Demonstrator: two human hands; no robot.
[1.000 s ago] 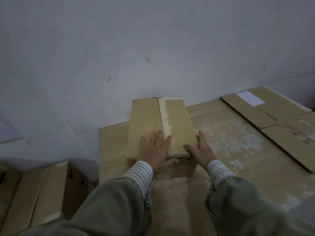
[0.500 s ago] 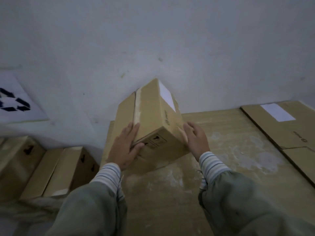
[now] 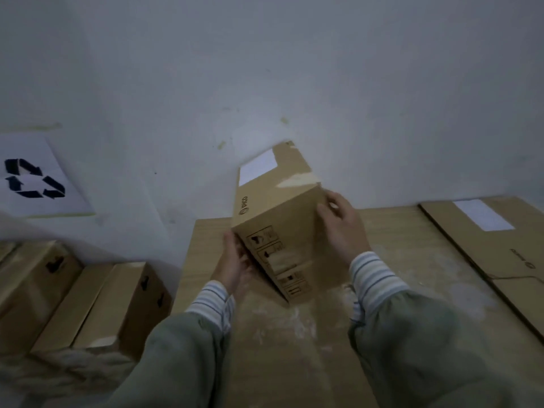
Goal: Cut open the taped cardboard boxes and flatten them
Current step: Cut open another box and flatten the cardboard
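I hold the cardboard box (image 3: 273, 228) tilted above the table (image 3: 397, 260), one lower corner near or touching the surface; I cannot tell which. Its long axis runs from about 5 o'clock near me up to 12 o'clock toward the wall. My left hand (image 3: 234, 265) cups the lower left edge at 9 o'clock, fingers curled round it. My right hand (image 3: 343, 228) presses flat on the right face at 3 o'clock. No cutter is visible.

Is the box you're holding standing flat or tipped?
Tipped. The box leans on one bottom corner on the table, held between both hands.
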